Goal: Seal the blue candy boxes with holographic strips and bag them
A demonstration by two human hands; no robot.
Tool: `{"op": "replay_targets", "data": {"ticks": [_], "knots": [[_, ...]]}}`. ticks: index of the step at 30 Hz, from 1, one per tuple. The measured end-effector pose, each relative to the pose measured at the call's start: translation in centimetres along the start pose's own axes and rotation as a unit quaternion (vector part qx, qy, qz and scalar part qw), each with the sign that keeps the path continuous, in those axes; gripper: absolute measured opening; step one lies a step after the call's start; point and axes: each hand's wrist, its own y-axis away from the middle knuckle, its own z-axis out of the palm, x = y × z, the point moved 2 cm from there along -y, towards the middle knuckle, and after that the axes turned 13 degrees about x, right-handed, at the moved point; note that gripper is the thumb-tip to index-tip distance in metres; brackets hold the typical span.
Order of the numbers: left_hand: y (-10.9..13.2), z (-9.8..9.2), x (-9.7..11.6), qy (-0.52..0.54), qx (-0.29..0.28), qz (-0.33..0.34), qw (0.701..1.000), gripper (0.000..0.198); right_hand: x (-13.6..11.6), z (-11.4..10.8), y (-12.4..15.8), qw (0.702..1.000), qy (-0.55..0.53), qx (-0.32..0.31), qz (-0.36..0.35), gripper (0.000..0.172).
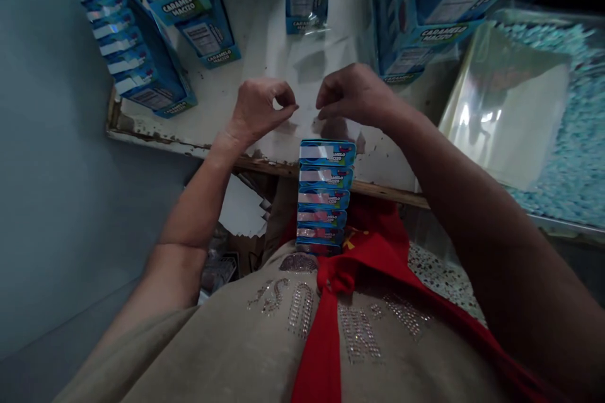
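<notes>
Just above the white worktable, my left hand is closed, thumb and forefinger pinched together. My right hand faces it a short gap away, its fingertips also pressed together. Whatever either pinch holds, if anything, is too thin or faint to make out. Below the hands, a stack of small blue "Caramelo Macizo" candy boxes stretches from the table's front edge to my body, leaning against my waist. Each box end carries a pale strip. Neither hand touches this stack.
More blue candy boxes stand in a row at the left, beside stacked display boxes. Further stacks stand at the back and right. A clear-walled bin of pale blue pieces is at the far right.
</notes>
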Motion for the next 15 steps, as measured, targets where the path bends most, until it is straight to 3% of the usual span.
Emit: {"op": "replay_targets", "data": {"ticks": [3,6,10,15], "knots": [[0.6,0.4,-0.1,-0.001,-0.013,0.034,0.999,0.017,1.4,-0.1,1.6,0.997,0.054,0.041,0.033,0.011],[2.0,0.6,-0.1,-0.036,-0.071,0.102,0.992,0.038,2.5,0.3,3.5,0.993,0.08,0.081,-0.006,0.018],[3.6,0.6,-0.4,-0.063,-0.131,0.202,0.969,0.031,4.4,1.2,6.1,0.993,0.023,0.036,-0.11,0.015],[2.1,1.6,-0.7,-0.041,-0.172,0.236,0.956,0.036,6.3,1.5,6.3,0.995,-0.019,0.061,-0.08,0.015]]}}
